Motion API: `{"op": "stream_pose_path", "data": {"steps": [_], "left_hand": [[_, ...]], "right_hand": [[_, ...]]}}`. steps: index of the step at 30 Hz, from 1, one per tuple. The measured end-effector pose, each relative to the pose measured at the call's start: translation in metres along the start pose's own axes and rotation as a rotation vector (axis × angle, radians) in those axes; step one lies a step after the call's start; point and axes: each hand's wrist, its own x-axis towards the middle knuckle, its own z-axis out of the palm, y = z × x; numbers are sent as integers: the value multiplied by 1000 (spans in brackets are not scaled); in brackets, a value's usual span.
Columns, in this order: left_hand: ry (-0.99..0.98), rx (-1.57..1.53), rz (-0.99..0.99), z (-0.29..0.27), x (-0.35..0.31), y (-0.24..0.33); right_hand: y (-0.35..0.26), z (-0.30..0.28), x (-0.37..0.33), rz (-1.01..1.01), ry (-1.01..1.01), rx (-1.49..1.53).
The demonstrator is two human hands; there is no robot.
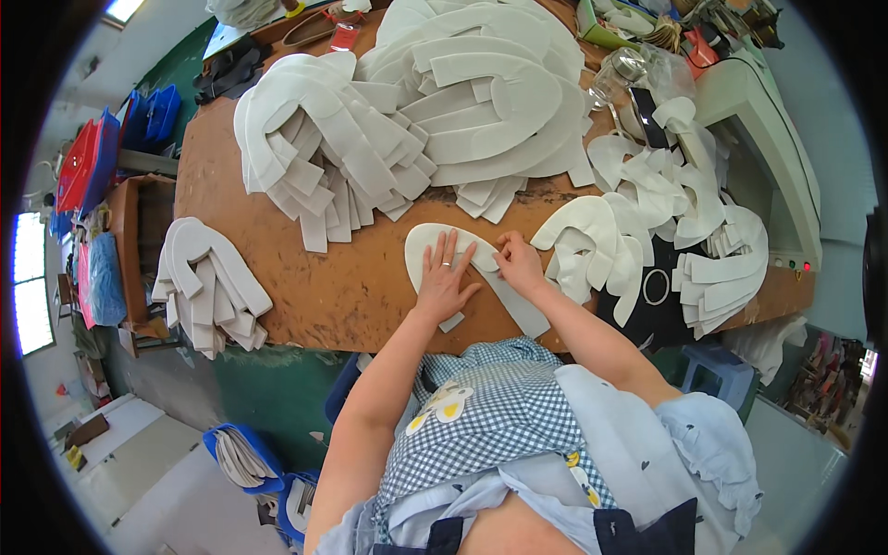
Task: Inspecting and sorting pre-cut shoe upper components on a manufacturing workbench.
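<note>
A white, U-shaped padded piece [516,307] lies on the brown worktable in front of me, its curved end to the far left and one straight leg pointing toward me. Flat on the curve rests my left hand [448,282], fingers spread, a ring on one finger; it hides part of the piece. My right hand [522,265] is closed, its fingertips pinched at the inner edge of the same piece. Whether something small is also between those fingers is hidden. Just right of that hand sits a loose group of thinner white curved pieces [592,242].
Large stacks of white U-shaped pieces [504,102] fill the far side, with a smaller pile [199,268] at left and another [726,277] at right. A white machine [768,129] stands at the right edge. Blue bins [242,455] stand on the floor at lower left.
</note>
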Motion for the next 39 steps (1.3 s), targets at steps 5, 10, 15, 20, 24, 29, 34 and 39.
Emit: {"op": "stream_pose_path", "data": {"steps": [5,10,15,20,24,29,34,39], "left_hand": [[-41,101,8,-1,0,1],[23,87,22,9,0,-14],[173,81,-113,4,-17,-30],[308,136,-260,-3,-21,-27],[379,-119,-478,-10,-12,-18],[463,-182,-556,-14,-12,-18],[432,-518,-550,-2,-9,-1],[374,-955,-563,-3,-18,-1]], "right_hand": [[-6,-3,7,-141,-21,-486],[-26,16,15,-677,-23,-682],[-2,15,-16,-663,-218,-811],[4,1,-56,-549,-203,-998],[-4,2,-52,-544,-139,-1137],[-36,6,-18,-422,-135,-666],[-51,37,5,-291,-284,-298],[-57,53,3,-33,-287,-126]]}}
